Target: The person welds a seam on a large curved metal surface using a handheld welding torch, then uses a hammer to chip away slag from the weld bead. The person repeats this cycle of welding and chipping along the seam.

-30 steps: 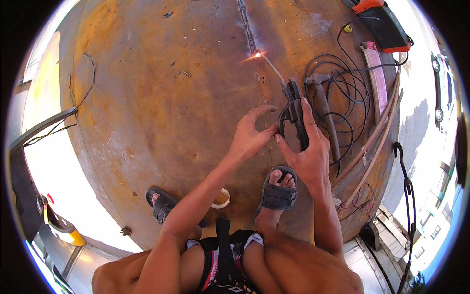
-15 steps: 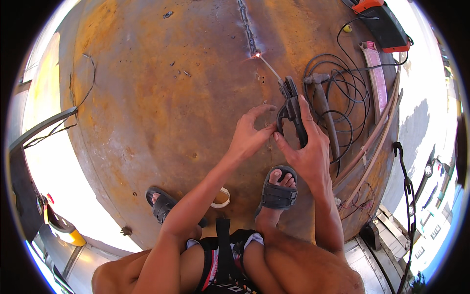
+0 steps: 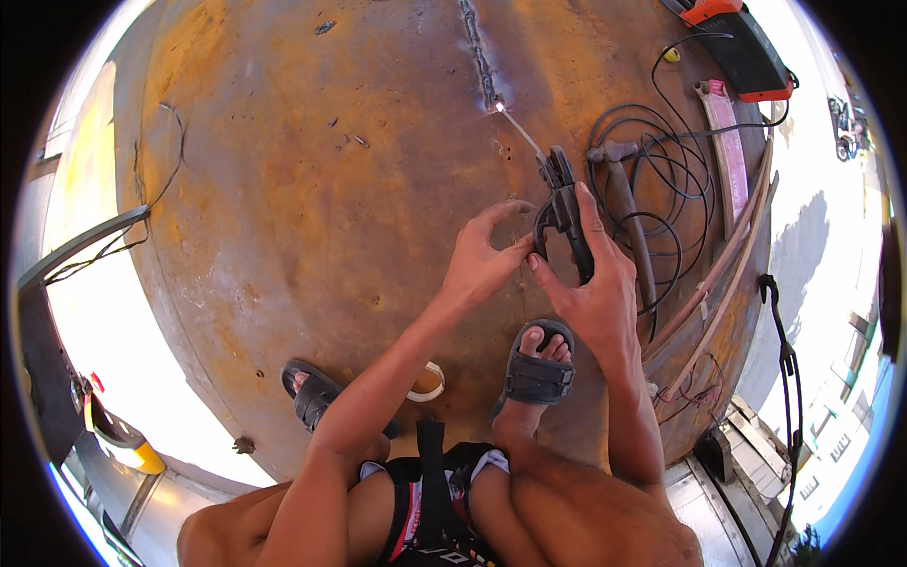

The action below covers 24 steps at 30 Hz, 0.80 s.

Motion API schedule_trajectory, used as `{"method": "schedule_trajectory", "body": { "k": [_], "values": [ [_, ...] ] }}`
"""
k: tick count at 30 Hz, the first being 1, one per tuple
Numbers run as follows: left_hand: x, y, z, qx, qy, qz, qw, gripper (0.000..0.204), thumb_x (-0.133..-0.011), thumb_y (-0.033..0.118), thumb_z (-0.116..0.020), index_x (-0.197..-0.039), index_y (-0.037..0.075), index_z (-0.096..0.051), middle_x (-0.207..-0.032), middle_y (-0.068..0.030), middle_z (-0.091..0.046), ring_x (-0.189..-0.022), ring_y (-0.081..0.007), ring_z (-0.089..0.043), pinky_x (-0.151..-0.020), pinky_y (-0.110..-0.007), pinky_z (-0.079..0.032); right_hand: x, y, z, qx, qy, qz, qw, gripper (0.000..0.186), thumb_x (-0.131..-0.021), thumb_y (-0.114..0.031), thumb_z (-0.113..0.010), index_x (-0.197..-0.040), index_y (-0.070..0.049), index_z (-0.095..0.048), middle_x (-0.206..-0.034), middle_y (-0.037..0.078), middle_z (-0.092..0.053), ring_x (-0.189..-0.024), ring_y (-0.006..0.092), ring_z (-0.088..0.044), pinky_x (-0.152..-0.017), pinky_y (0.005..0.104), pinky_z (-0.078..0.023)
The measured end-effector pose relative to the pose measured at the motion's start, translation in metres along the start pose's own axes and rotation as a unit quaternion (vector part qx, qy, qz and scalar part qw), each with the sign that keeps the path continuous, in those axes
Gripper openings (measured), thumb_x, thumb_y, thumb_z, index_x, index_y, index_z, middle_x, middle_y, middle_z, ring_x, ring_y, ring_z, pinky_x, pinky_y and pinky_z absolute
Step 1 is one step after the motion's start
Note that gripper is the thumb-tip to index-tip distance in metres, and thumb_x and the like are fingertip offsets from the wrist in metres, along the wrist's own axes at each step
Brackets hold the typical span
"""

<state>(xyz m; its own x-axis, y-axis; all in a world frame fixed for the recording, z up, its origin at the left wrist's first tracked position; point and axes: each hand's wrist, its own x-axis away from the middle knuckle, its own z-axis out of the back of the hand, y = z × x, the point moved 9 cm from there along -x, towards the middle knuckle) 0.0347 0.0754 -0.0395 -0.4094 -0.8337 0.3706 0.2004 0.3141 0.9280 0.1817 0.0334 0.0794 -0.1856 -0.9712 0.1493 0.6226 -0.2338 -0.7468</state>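
Note:
My right hand [image 3: 597, 291] is closed round a black electrode holder [image 3: 567, 213], its index finger lying along the side. From the holder's jaws a thin welding rod [image 3: 522, 132] slants up and left. Its tip glows at the lower end of a dark weld bead [image 3: 479, 52] on a rusty steel plate [image 3: 312, 189]. My left hand [image 3: 480, 262] is beside the holder, thumb and index finger curved with a gap between them. The thumb tip is at the holder's lever, close to my right thumb; the other left fingers are mostly hidden.
To the right lie a hammer [image 3: 625, 203], a coiled black cable [image 3: 675, 227] and a pink-and-white rod packet [image 3: 726, 156]. A black-and-orange welding machine [image 3: 742, 52] stands at the far right. A pale ring [image 3: 430, 395] lies between my sandalled feet. Hoses [image 3: 704, 298] run along the right edge.
The rod's glowing tip has shifted very slightly. Both hands and the holder have hardly moved. A vehicle has come into view beyond the right edge; the background there has changed.

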Motion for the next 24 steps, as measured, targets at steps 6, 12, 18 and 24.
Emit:
{"method": "schedule_trajectory", "body": {
  "k": [6, 12, 18, 24],
  "values": [
    [0.0011, -0.0002, 0.001, -0.004, 0.005, 0.004, 1.0, 0.051, -0.094, 0.015, -0.075, -0.142, -0.004, -0.071, -0.143, -0.02, -0.074, -0.138, -0.0244, -0.065, -0.124, -0.043, -0.042, 0.0004, 0.0009, -0.0013, -0.003, -0.002, -0.002, 1.0, 0.096, -0.088, -0.011, -0.089, -0.172, -0.009, -0.043, -0.132, 0.024, -0.078, -0.12, 0.0357, -0.079, -0.099, 0.0421, -0.06],
    [0.002, 0.0002, 0.0021, 0.0, 0.003, 0.005, 1.0, 0.052, -0.094, 0.017, -0.076, -0.142, -0.004, -0.071, -0.143, -0.0207, -0.074, -0.14, -0.0251, -0.063, -0.125, -0.044, -0.041, 0.0005, 0.0022, -0.003, -0.005, -0.005, -0.004, 1.0, 0.097, -0.088, -0.012, -0.09, -0.173, -0.01, -0.043, -0.132, 0.023, -0.078, -0.118, 0.0348, -0.079, -0.098, 0.0413, -0.06],
    [0.0016, -0.0007, 0.0011, 0.008, -0.005, -0.004, 1.0, 0.05, -0.097, 0.014, -0.073, -0.143, -0.005, -0.069, -0.138, -0.0184, -0.075, -0.132, -0.0195, -0.065, -0.118, -0.041, -0.048, 0.0028, -0.0001, -0.0008, -0.004, 0.028, 0.022, 0.999, 0.098, -0.088, -0.021, -0.091, -0.173, -0.011, -0.042, -0.12, 0.021, -0.078, -0.105, 0.0404, -0.078, -0.091, 0.0465, -0.061],
    [0.0012, 0.0019, 0.0, 0.001, 0.0, 0.0, 1.0, 0.051, -0.095, 0.014, -0.074, -0.142, -0.005, -0.07, -0.141, -0.02, -0.075, -0.136, -0.0234, -0.065, -0.122, -0.043, -0.044, 0.0011, 0.0007, -0.0001, 0.001, 0.021, 0.02, 1.0, 0.096, -0.088, -0.011, -0.089, -0.172, -0.006, -0.044, -0.13, 0.023, -0.078, -0.113, 0.0337, -0.08, -0.093, 0.0398, -0.06]
  ]
}}
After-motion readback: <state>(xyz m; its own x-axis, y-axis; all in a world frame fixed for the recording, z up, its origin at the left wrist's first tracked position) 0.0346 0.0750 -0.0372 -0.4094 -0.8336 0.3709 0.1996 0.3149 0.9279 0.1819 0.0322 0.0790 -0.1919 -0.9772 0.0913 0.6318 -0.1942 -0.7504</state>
